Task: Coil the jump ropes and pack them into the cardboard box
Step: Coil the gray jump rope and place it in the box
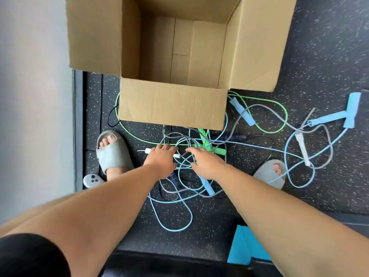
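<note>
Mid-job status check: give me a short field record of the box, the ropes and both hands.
box: open brown cardboard box, nothing visible inside
ropes: tangled blue, green and grey jump ropes on the dark speckled floor, none coiled
left hand: left hand on the tangle, over a white rope handle; grip unclear
right hand: right hand on the tangle, near green foam handles; grip unclear
feet: grey slippers either side of the tangle

The dark speckled rubber floor (pixel 319 56) carries an open cardboard box (pixel 171 104). Tangled green, blue and grey jump ropes (pixel 287 116) sprawl in front of it and to its right. A grey game controller (pixel 92 180) lies near the left wall, beside a grey slipper (pixel 113 154).
</note>
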